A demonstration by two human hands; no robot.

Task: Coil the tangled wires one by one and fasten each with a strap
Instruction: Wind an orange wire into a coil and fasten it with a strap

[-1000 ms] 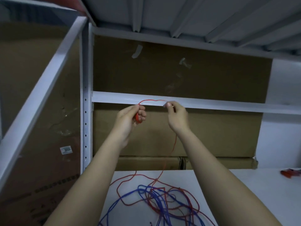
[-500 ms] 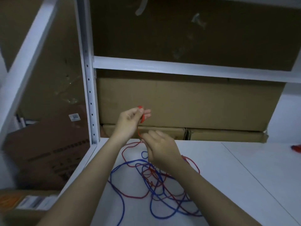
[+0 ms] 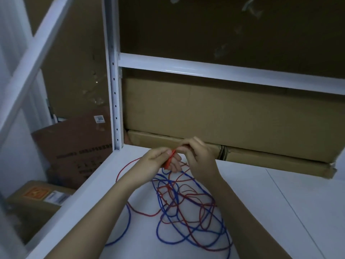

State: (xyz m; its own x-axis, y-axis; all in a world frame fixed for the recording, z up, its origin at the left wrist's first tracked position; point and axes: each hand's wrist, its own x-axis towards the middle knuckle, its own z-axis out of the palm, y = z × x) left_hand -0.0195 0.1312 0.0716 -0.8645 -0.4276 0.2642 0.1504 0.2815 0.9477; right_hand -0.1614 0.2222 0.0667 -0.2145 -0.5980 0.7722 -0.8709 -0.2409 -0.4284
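Above white shelf [image 3: 280, 212], both hands pinch red wire [image 3: 170, 159]; box label [image 3: 99, 119] "3655"

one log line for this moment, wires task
left hand: grips red wire | right hand: pinches red wire | blue wire: tangled on shelf

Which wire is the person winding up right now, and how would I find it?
Start at the white table under the metal shelf, where a messy pile of wires lies. Both hands meet just above that pile: the left hand and the right hand pinch the red wire between them. It is the thin red one leading up to the hands, while the thicker blue wire lies flat.
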